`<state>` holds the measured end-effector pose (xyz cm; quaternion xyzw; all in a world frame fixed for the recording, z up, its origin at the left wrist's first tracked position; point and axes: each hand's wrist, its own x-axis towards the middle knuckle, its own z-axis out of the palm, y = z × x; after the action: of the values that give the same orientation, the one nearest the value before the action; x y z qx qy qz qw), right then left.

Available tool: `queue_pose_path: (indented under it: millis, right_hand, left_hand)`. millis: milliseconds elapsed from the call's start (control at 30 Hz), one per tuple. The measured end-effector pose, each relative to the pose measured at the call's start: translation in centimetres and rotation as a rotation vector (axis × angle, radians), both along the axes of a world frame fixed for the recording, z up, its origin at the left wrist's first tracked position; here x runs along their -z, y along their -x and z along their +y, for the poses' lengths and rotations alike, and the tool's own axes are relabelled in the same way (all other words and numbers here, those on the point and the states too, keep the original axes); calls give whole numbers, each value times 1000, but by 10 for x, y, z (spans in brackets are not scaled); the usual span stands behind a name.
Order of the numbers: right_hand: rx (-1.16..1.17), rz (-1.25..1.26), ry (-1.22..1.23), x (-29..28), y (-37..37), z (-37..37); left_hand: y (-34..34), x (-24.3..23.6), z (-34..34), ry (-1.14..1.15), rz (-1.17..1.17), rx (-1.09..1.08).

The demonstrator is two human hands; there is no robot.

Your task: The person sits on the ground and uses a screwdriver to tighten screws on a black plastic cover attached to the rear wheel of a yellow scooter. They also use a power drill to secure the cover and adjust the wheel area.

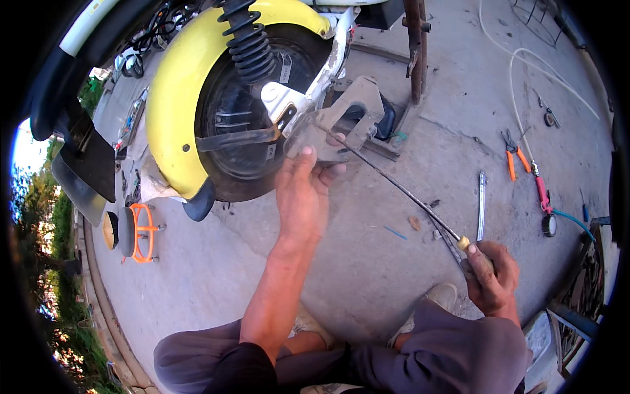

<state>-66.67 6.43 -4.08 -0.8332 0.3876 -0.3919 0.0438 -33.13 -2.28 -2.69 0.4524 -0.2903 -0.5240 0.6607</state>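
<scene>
My left hand [303, 203] grips the lower left of a flat metal bracket [361, 108], which has cut-outs and lies against the white mount [282, 102] beside the rear wheel. My right hand [489, 276] is closed round the handle of a long thin screwdriver [407, 192]; its shaft reaches up-left to the bracket. The wheel [233, 164] sits under a yellow fender [172, 118], with a black coil spring [252, 52] above the mount.
A rusty stand [415, 59] rises behind the bracket. Orange-handled pliers [515, 157], a wrench [481, 203], a hose with pressure gauge [548, 223] and other small tools lie at right. An orange round frame [141, 233] is at left; a metal frame [584, 289] is at lower right.
</scene>
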Motion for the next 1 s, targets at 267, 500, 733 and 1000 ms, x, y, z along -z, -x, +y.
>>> queue_pose_path:
  millis: [267, 500, 733, 1000]
  right_hand:
    - [-16, -19, 14, 1, -13, -9]
    - [-31, 11, 49, 1, -19, -9]
    - [-8, -8, 14, 0, -24, -6]
    - [-21, 80, -187, -29, -8, -14]
  left_hand:
    - [-13, -3, -9, 6, -35, -28]
    - [-16, -9, -9, -17, -23, -6]
    - [-15, -14, -13, -17, 38, 13]
    - [-12, -11, -16, -9, 72, -4]
